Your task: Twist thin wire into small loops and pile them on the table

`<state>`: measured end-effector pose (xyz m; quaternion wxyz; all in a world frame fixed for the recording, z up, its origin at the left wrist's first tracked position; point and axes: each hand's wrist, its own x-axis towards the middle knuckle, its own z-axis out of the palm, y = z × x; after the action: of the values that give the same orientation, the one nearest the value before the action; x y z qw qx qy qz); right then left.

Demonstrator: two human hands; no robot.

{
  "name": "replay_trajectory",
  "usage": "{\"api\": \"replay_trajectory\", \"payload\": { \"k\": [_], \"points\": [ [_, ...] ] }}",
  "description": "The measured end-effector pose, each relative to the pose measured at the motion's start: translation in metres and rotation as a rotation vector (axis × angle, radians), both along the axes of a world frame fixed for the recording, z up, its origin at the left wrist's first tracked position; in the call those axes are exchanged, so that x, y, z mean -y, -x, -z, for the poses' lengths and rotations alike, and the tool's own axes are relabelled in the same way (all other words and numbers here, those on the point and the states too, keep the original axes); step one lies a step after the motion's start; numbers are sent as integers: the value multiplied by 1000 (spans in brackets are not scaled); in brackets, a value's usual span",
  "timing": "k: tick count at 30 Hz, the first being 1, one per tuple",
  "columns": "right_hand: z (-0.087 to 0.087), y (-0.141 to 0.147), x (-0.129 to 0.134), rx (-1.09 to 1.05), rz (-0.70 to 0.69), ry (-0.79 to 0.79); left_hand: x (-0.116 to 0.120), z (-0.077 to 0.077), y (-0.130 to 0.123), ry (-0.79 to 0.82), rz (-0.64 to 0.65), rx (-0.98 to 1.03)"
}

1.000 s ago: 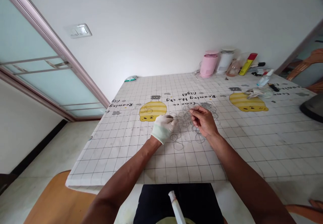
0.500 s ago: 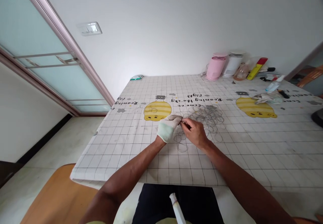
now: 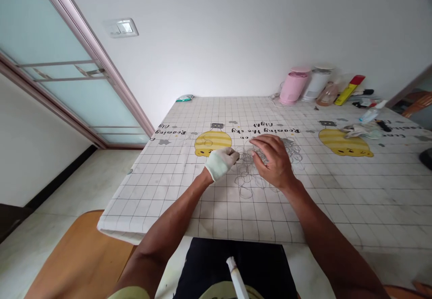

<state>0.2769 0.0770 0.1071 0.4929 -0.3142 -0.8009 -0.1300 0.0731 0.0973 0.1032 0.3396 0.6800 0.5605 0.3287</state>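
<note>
Rising beyond both hands, the white wall fills the back, and in front of it comes the worktop, broad and dressed in a checked cover with yellow bears and upside-down lettering. Off to the left of the left hand, a door with frosted panes in a pinkish frame; nearer, below that same hand, an orange-brown seat tucks against the worktop's corner.

Now the centre of the action: a tangle of thin grey loops lies on the worktop between the two hands, running under the right one and out past its far side. Over it goes the right hand, bare, fingers fanned, thumb well clear of them. Facing it, the left hand, in a white glove with a pale green cuff, has its fingers curled in and pressed together at the tangle's edge; the strands are so fine that I can't tell whether one is pinched there.

Beyond the right hand, near the wall, a pink canister stands just beside a white canister. Farther right of that hand, a yellow can with a red top, then a crumpled cloth.
</note>
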Motion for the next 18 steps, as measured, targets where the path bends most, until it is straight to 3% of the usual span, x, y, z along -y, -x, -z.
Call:
{"api": "replay_trajectory", "payload": {
  "k": [3, 7, 13, 18],
  "points": [
    [-8, 7, -12, 210, -76, 100, 2, -3, 4, -14, 40, -37],
    [-5, 14, -29, 349, -160, 140, 1, -5, 10, -20, 71, -44],
    [6, 23, -35, 165, -109, 137, -2, -5, 16, -73, -28, 38],
    [12, 27, -31, 59, -46, 79, -5, 5, 12, -100, -61, 216]
  ]
}}
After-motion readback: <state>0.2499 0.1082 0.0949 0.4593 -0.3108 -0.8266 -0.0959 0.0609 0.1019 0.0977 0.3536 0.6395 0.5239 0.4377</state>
